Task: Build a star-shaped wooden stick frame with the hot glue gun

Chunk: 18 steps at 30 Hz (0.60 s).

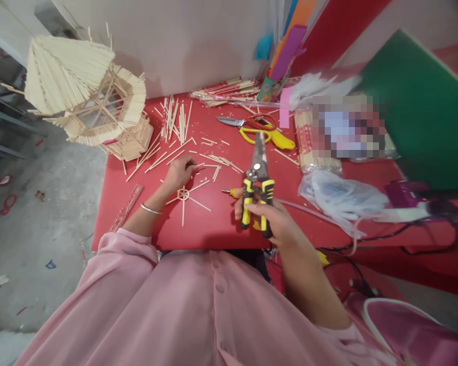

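Tabletop (pixel 217 226) in red, stick model (pixel 70 76) at its far left corner.
Black-and-yellow pliers (pixel 257 166) point away from the body in the right hand (pixel 278 218), fingers wrapped round the handles. Beyond a flat-lying spoked frame (pixel 183 194), the left hand (pixel 180 172) bunches its fingertips beside short sticks (pixel 212 166); whether they pinch one, I cannot tell.

smooth tabletop (pixel 229 231), matt wooden sticks (pixel 182 123), metal-jawed pliers (pixel 257 170), crinkled plastic bag (pixel 336 195)
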Available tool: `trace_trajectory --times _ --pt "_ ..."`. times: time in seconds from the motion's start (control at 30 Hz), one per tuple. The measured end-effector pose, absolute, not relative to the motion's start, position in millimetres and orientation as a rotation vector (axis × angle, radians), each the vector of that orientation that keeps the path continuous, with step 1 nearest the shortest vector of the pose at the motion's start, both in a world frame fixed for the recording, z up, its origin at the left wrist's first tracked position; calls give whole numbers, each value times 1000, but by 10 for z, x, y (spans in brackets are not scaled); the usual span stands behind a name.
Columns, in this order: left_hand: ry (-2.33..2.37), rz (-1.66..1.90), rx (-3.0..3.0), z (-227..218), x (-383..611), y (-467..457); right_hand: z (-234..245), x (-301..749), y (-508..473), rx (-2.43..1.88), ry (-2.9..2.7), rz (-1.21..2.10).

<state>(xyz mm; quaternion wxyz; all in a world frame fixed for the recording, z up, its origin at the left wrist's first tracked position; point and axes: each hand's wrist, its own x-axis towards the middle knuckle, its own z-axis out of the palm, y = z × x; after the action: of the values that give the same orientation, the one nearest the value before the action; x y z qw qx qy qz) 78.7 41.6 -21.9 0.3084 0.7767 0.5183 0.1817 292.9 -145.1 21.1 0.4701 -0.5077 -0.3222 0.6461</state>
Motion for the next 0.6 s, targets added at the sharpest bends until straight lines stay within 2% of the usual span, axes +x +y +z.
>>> trace_trajectory --times 0.17,0.5,0.6 --pt "1430 407 2235 -217 777 430 193 2722 -1581 -1115 -702 1780" --pt "1540 309 2430 -219 913 575 223 2648 -1629 -1171 -485 1786" --pt "1444 273 2531 -230 963 688 202 2642 -1614 -1188 -450 1844"
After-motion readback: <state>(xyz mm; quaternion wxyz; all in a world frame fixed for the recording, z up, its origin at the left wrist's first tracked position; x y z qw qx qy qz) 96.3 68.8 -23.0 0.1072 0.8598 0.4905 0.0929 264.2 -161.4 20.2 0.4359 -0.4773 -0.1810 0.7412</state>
